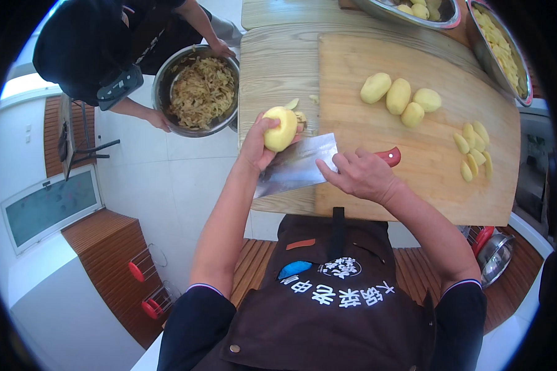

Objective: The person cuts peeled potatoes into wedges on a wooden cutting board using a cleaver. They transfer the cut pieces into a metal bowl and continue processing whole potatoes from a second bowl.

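Note:
My left hand [260,148] holds a peeled potato [280,129] over the left part of the table, beside the board's edge. My right hand [359,174] grips a cleaver with a red handle [389,156]; its wide steel blade [301,162] points left, below the potato, its far end near my left wrist. Several whole peeled potatoes [398,96] lie on the wooden cutting board [352,125]. Cut potato pieces [477,144] lie at the board's right. A small potato scrap [292,104] and a brownish piece [301,119], partly hidden, are behind my left hand.
At the left a co-worker [134,51] holds a steel bowl [155,92] full of peelings [202,92] beside the table edge [240,83]. Two metal bowls stand at the far right, one with whole potatoes [419,10], the other with cut potato [496,44].

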A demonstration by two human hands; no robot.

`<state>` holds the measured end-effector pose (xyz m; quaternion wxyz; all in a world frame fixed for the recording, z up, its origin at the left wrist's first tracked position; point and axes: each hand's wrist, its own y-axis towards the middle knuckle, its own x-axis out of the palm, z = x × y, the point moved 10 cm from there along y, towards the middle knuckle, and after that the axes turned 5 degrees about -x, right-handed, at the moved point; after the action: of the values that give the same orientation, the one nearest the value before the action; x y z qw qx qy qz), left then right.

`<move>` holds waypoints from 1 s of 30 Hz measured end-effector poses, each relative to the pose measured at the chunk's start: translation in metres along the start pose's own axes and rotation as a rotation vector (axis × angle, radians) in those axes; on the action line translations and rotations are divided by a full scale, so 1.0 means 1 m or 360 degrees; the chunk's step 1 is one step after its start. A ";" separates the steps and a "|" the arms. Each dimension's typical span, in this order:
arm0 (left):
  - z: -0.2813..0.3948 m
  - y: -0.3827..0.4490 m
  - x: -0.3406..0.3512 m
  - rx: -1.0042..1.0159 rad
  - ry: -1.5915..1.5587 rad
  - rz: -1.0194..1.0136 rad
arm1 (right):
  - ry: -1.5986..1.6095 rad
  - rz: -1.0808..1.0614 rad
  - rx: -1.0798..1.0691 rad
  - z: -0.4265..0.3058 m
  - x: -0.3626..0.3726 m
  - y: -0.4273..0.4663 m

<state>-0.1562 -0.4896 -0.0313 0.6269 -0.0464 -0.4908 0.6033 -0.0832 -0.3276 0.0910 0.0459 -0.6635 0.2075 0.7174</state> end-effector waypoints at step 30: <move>-0.317 0.039 0.228 0.0003 0.0068 0.0339 | 0.1228 0.0403 0.1989 0.026 -0.081 -0.460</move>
<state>-0.0186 -0.1272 -0.0921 0.5696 -0.1105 -0.4690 0.6659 0.0589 0.1170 0.0612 0.2557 -0.6894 0.6530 0.1816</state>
